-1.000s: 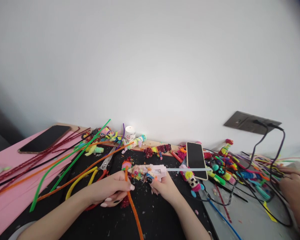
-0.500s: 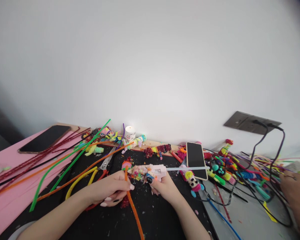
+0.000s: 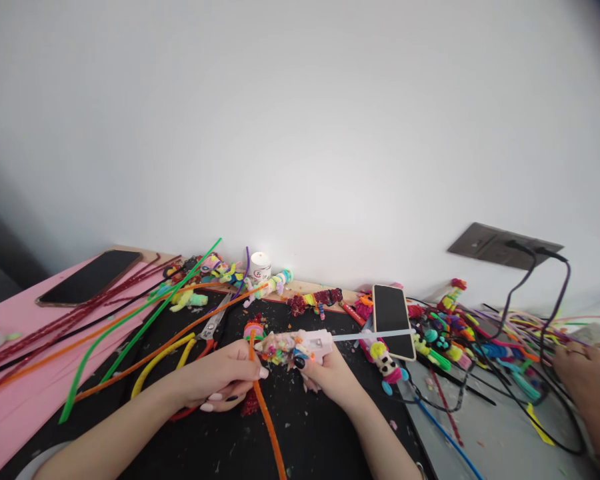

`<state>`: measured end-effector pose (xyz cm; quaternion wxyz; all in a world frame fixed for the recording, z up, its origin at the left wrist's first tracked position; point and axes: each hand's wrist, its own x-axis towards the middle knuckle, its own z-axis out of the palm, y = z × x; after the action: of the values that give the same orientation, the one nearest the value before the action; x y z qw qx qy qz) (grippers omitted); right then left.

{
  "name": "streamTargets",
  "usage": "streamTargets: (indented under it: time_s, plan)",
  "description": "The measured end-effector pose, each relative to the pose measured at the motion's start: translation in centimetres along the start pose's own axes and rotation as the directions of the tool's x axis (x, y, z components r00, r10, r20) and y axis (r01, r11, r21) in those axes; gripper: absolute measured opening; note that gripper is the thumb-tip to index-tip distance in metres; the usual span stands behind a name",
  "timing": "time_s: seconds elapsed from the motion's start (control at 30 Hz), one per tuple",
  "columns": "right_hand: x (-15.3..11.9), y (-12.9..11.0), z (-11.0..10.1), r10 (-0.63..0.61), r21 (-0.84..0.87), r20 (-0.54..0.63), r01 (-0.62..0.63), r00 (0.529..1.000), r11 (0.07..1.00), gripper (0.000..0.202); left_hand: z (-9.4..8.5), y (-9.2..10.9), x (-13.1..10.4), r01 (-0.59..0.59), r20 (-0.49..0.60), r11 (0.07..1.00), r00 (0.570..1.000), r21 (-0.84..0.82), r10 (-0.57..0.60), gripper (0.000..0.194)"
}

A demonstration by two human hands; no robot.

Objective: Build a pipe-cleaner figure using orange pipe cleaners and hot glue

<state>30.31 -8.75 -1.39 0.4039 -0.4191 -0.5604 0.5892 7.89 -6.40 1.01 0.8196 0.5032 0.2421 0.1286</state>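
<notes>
My left hand (image 3: 217,375) is closed round a pipe-cleaner figure (image 3: 253,329) with a pink, orange and green top, dark red fuzz showing below the fingers. An orange pipe cleaner (image 3: 270,430) runs down from it over the black mat, pinched near my thumb. In my right hand (image 3: 333,377) is a pale pink glue gun (image 3: 319,343), its front crusted with coloured bits. The nozzle points left, close to the figure; whether they touch I cannot tell. A translucent glue stick (image 3: 373,335) juts out of the gun's rear.
Scissors (image 3: 214,325) and yellow pipe cleaners (image 3: 155,363) lie left of my hands. Phones rest on pink paper (image 3: 10,427) and at right (image 3: 393,317). Finished figures line the wall. Black cables (image 3: 545,333) hang from a socket. Another person's hand (image 3: 583,377) is among pipe cleaners at far right.
The glue gun has tipped very slightly, its glue stick's rear end now a little higher. The other person's hand has shifted left. My left hand is practically unmoved.
</notes>
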Motion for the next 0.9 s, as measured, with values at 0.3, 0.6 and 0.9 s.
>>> streamTargets:
  time_s: [0.3,0.6,0.9]
  plan:
    - [-0.08,-0.49,0.01,0.026,-0.010,0.003,-0.026,1.000,1.000,0.036,0.10,0.08,0.02,0.013,-0.021,1.000,1.000,0.013,-0.012,0.051]
    - [-0.02,0.00,-0.05,0.012,0.016,-0.018,-0.012,1.000,1.000,0.040,0.20,0.24,-0.04,0.021,-0.001,0.999,1.000,0.025,-0.021,0.051]
    - [0.15,-0.06,-0.07,-0.003,0.017,-0.031,0.003,1.000,1.000,0.041,0.21,0.11,-0.17,0.041,0.024,0.999,0.999,0.020,-0.042,0.048]
